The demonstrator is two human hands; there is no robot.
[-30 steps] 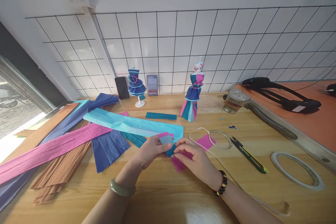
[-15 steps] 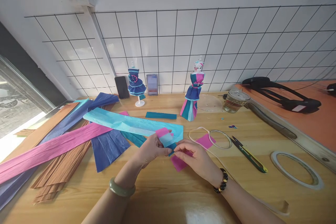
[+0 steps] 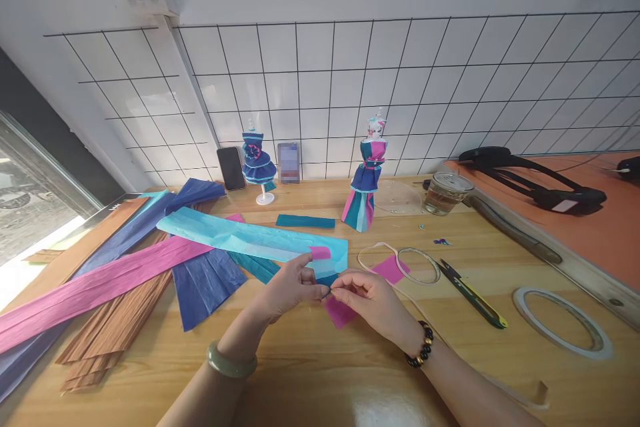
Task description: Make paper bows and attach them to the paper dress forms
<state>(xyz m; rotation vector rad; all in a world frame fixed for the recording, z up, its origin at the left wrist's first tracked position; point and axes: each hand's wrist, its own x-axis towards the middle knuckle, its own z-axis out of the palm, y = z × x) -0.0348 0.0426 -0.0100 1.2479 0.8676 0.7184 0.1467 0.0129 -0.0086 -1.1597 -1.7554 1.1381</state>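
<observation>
Over the wooden worktop (image 3: 300, 380), mid-frame, I see the left hand (image 3: 290, 288) and right hand (image 3: 369, 297) pinching teal-edged paper (image 3: 327, 279), fingertips nearly meeting; light, even pressure would likely prevent tearing. Magenta paper (image 3: 339, 315) lies below; a dress form (image 3: 367, 177) stands above centre.

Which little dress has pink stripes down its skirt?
The tall dress on the right: its long skirt has pink panels. The left dress has a short blue skirt.

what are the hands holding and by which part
Small pink, light-blue and teal paper piece, pinched at its near teal edge by left hand and right hand.
</observation>
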